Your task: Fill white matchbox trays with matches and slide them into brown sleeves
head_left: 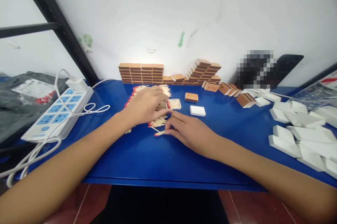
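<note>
My left hand reaches over a pile of red-headed matches. Its thumb and fingers close about the left end of a small white matchbox tray, which has matches lying in it. Just nearer to me, my right hand pinches a few matches, their red heads pointing left. More loose matches lie between the two hands. To the right of the tray are a brown matchbox and a white tray piece. My left hand covers part of the pile.
Brown matchboxes are stacked along the wall, with a leaning stack further right. Several white trays are heaped at the right. A white power strip with cables stands left. A dark phone leans on the wall.
</note>
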A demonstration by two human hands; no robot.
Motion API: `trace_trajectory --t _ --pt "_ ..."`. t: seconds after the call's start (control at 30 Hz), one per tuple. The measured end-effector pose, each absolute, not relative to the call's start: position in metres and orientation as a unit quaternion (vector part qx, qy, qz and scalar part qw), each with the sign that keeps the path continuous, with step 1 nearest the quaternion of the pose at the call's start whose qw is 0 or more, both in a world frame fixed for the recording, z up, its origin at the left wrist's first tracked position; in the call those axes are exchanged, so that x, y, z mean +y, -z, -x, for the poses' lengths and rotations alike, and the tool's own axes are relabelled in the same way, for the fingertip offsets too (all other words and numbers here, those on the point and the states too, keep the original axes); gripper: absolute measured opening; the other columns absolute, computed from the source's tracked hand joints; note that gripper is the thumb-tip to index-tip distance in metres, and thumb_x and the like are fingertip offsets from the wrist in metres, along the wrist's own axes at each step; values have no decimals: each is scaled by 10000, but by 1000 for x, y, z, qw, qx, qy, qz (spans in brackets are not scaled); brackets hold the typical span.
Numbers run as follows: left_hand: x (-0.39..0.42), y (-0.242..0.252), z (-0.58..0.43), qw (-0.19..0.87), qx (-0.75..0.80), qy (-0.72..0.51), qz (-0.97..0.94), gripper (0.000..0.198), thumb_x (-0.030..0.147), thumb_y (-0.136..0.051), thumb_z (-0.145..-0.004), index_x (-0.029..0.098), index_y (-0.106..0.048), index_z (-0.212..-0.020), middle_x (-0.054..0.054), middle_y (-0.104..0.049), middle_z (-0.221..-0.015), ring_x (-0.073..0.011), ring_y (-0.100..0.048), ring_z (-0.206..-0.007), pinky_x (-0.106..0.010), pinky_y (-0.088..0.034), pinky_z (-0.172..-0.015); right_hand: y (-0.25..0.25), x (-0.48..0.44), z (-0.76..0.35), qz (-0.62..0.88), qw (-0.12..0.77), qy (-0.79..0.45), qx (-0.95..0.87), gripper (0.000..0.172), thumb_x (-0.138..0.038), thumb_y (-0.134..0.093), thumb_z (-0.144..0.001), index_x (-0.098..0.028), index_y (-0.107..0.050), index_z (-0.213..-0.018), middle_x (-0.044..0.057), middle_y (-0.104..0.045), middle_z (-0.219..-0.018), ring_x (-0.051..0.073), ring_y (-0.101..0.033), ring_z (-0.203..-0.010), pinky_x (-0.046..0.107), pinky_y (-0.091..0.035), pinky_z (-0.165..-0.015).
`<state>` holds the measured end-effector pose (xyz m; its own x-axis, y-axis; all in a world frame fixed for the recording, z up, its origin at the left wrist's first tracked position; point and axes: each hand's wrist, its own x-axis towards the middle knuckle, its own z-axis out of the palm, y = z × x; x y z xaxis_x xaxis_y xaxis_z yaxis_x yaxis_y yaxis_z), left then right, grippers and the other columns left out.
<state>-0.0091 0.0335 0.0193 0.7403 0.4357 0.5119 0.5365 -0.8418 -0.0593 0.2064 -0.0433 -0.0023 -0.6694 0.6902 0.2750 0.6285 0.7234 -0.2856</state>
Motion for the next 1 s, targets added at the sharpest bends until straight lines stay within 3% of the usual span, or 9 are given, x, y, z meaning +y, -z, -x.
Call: trace_trajectory --t 0.27,0.6,0.83,1.0 --pt "31 -19 6 98 -242 246 933 368 499 -677 -974 141 -741 -1026 -86 -720 -863 -242 -656 -867 -365 -515 -801 -10 -17 -241 401 263 36 -877 154 -288 -517 -1078 -182 -621 -1038 80 -638 -1005 192 -608 -796 314 -469 -691" --pt "23 -19 2 98 -213 246 941 381 509 -670 -982 141 -735 -1051 -86 -722 -911 -240 -660 -885 -369 -501 -786 -6 -10 -247 418 259 92 -866 97 -247 -557 -1056 -187 -617 -1011 61 -625 -973 187 -573 -763 308 -419 -674" --pt "24 -18 2 86 -218 250 939 385 516 -664 -984 139 -739 -1007 -85 -715 -892 -239 -654 -877 -370 -505 -785 -10 -12 -246 407 301 60 -860 101 -257 -582 -1048 -189 -617 -982 36 -610 -911 166 -534 -734 301 -394 -657" --pt "29 -20 5 103 -244 258 929 331 463 -651 -994 144 -736 -978 -95 -727 -874 -247 -652 -881 -374 -524 -793 -4 -29 -223 376 344 -26 -860 106 -275 -612 -1033 -200 -650 -970 7 -605 -842 139 -530 -695 281 -394 -638"
